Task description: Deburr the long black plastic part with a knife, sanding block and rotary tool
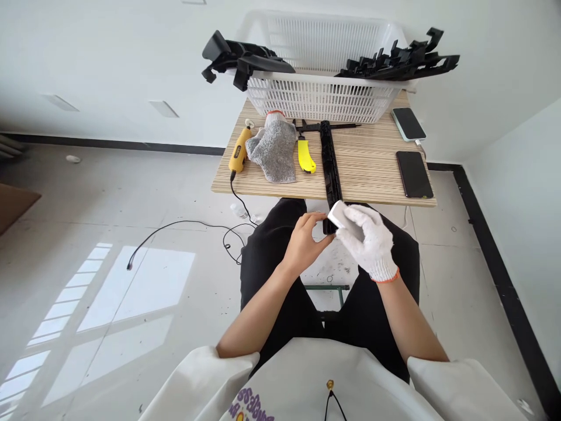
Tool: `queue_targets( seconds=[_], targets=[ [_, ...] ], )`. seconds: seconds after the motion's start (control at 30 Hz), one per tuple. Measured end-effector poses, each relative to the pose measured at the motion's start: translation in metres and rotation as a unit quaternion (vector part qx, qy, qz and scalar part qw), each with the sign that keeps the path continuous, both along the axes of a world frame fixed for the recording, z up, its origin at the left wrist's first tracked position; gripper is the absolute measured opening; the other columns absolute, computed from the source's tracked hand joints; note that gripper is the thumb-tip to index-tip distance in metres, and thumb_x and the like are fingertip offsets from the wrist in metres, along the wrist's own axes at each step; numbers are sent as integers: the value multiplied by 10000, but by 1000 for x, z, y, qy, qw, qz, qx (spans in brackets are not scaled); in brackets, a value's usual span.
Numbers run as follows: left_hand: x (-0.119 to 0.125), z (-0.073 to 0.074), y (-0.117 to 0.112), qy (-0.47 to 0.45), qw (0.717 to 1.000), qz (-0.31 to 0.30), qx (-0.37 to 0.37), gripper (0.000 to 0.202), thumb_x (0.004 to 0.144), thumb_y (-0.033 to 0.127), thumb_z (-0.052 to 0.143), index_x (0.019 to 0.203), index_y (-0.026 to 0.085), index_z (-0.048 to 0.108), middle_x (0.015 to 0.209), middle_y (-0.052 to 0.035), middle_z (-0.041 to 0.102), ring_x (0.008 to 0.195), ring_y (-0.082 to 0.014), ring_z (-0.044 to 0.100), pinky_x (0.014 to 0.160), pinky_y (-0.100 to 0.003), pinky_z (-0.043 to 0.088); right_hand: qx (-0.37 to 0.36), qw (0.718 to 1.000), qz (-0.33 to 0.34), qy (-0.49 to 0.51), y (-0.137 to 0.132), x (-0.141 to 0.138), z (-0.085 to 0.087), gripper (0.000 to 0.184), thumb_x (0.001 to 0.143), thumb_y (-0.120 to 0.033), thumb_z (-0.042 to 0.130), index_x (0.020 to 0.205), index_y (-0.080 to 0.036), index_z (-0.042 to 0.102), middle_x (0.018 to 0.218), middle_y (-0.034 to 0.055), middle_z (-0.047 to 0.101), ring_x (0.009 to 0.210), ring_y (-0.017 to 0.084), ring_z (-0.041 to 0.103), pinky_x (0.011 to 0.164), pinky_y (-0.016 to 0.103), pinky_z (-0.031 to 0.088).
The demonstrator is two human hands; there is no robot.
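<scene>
Pinched long black part point(331, 161) by near end between thumb and fingers of bare left hand point(303, 241); lay from above wood-grained table point(368, 169), past front edge, to over lap point(267, 251). Clamped white block point(337, 214) in fingers of gloved right hand point(369, 237), just beside that end; could not tell whether touching. Judged part light, stiff, somewhat slick, fragile at ridges; best held by long side edges.

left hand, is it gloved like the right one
No, the left hand is bare, while the right hand wears a white knit glove.
</scene>
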State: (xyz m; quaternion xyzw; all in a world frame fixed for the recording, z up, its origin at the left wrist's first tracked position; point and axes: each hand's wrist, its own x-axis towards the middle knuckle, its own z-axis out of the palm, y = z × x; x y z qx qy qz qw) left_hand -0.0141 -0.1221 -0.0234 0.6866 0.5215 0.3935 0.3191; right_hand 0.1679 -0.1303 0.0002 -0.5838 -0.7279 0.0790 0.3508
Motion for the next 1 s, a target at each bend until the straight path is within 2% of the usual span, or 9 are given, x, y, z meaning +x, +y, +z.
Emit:
queue_targets(
  seconds=[0.1,0.3,0.47,0.63,0.7,0.8,0.87,1.0],
  targets=[
    [-1,-6,-4,-13,1000,21,-10,418,788,121,705,1178,234,604,1176,-59,629,1118,-224,593,943,-377,530,-8,997,60,-41,-9,-6,-2,425,883,-496,646,1255,-290,640,1321,56,620,1133,247,645,882,402,589],
    [2,-8,-11,-45,998,24,-20,360,853,211,679,1201,248,595,1173,-52,623,1131,-211,594,946,-356,529,3,1000,-28,-7,-12,-8,-8,459,877,-489,659,1276,-265,626,1333,68,610,1157,258,637,884,409,591],
    [2,-5,-3,-12,1000,10,-6,387,788,134,703,1151,216,598,1120,-57,628,1041,-212,604,904,-361,531,-3,998,45,-45,-5,-8,-5,443,854,-489,687,1250,-296,644,1317,51,621,1138,251,642,901,410,582],
    [0,0,4,-3,1000,-20,-4,328,824,230,725,1129,233,606,1146,-47,636,1074,-216,600,936,-372,518,-14,999,-31,-7,6,-5,-3,469,855,-491,684,1268,-275,637,1331,73,605,1134,265,645,870,423,593],
    [-1,2,5,10,1000,-18,-6,314,805,211,737,1093,222,613,1094,-43,644,1026,-215,613,897,-364,528,-9,1000,-6,-9,6,-5,0,468,853,-489,685,1271,-285,637,1336,66,602,1141,261,640,870,415,594],
    [-2,3,6,25,1000,-15,0,202,770,113,710,931,196,622,954,-30,638,865,-190,620,754,-320,536,0,995,85,-44,2,-8,3,445,836,-492,707,1243,-317,659,1317,42,615,1126,250,639,871,406,591],
    [-2,3,5,17,1000,-16,2,192,769,90,696,914,196,631,928,-22,638,844,-180,623,731,-302,535,-6,993,102,-63,0,-9,3,423,841,-485,704,1233,-332,668,1314,35,616,1120,252,636,855,412,594],
    [-4,1,-2,-16,1000,3,-18,345,809,221,745,1137,235,641,1063,-32,659,949,-184,642,843,-323,554,-21,999,-17,-36,-1,-5,-4,418,862,-494,675,1239,-316,665,1315,60,607,1119,280,638,834,460,600]
  ],
)
